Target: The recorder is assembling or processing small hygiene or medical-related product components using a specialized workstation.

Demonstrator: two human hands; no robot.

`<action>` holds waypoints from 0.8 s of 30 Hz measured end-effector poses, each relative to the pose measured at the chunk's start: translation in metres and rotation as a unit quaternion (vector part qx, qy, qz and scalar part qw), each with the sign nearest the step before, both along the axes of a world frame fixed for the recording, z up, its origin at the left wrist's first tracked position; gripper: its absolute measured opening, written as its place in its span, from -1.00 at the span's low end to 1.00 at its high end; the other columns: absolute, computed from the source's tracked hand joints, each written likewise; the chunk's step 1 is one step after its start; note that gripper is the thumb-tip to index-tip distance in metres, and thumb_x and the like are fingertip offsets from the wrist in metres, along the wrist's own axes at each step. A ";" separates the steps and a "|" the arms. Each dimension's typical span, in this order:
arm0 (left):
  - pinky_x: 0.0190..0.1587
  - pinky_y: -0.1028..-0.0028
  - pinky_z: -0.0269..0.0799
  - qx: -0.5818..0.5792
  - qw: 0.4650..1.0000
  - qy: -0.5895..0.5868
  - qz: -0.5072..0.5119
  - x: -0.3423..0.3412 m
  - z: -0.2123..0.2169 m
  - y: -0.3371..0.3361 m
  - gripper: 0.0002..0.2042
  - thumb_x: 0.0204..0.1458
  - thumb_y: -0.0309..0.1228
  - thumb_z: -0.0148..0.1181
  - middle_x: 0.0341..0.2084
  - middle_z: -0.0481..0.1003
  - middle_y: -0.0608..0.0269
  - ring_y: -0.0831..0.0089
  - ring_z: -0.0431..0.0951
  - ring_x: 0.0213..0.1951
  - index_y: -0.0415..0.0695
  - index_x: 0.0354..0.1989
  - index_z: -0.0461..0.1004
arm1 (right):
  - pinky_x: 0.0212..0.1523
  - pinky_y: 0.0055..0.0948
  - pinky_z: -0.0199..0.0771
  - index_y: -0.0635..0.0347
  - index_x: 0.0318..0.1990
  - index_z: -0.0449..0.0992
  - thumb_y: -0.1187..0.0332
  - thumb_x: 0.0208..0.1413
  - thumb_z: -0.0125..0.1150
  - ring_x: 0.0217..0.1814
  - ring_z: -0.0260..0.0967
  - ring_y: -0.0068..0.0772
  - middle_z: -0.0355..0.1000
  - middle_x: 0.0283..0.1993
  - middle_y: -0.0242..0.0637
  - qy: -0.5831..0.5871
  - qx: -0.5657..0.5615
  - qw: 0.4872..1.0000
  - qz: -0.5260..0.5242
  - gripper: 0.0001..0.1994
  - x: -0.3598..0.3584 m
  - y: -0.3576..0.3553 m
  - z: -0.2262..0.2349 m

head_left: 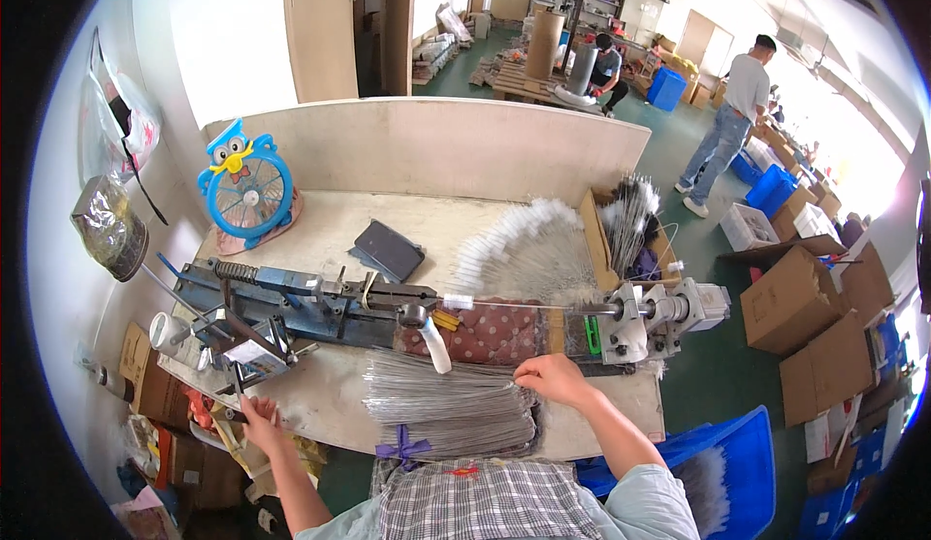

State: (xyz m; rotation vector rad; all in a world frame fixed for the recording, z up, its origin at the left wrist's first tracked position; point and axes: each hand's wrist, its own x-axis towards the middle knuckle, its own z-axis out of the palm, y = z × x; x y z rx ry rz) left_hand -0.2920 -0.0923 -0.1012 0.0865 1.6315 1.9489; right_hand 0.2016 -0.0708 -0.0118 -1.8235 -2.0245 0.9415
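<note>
My left hand [260,424] is closed around the dark lever [239,381] at the left front of the blue metal bench machine [291,298]. Pinched fingers of my right hand [558,381] are at the right end of a thick bundle of thin metal wires [446,399], on a wire there. The bundle lies along the table's front edge, with a purple tie [402,446] hanging near it. Across the machine runs a twisted wire rod with a small white-bristled brush head [457,301]. Its right end meets the silver spindle unit [659,317].
Finished-looking white brushes [524,239] fan out behind the machine, beside a cardboard box [606,235] of wires. A blue fan [247,191] and a dark flat device [390,250] stand farther back. A blue bin [747,472] is at my right. Two people are beyond the partition [436,142].
</note>
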 end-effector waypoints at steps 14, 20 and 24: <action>-0.06 0.45 0.32 0.078 0.893 -0.134 -0.423 0.231 0.079 0.057 -0.68 -0.03 -0.41 0.18 -0.32 0.44 0.25 0.41 0.44 -0.18 -0.20 -0.10 0.32 | -0.21 -0.21 0.43 0.00 -0.22 0.55 0.34 0.03 0.03 -0.18 0.43 -0.15 0.44 -0.24 -0.28 -0.119 0.097 0.986 0.072 -0.81 0.019 -0.015 0.014; -0.36 0.47 0.34 0.007 0.879 -0.228 -0.419 0.307 0.119 0.073 -0.83 -0.05 -0.46 0.16 -0.53 0.35 0.35 0.52 0.33 -0.48 -0.13 -0.33 0.29 | -0.22 -0.15 0.45 0.16 -0.26 0.52 0.48 -0.03 0.00 -0.21 0.43 -0.07 0.42 -0.30 -0.14 -0.109 0.115 0.986 0.044 -0.80 0.016 -0.016 0.007; -0.57 0.61 0.32 0.050 0.640 -0.635 -0.429 0.262 0.180 0.083 -0.80 0.03 -0.34 0.10 -0.75 0.27 0.51 0.66 0.31 -0.68 -0.07 -0.58 0.29 | -0.29 -0.25 0.49 0.24 -0.40 0.41 0.56 -0.15 0.06 -0.23 0.43 -0.07 0.36 -0.35 -0.10 -0.156 0.121 0.979 0.045 -0.90 0.002 -0.009 0.024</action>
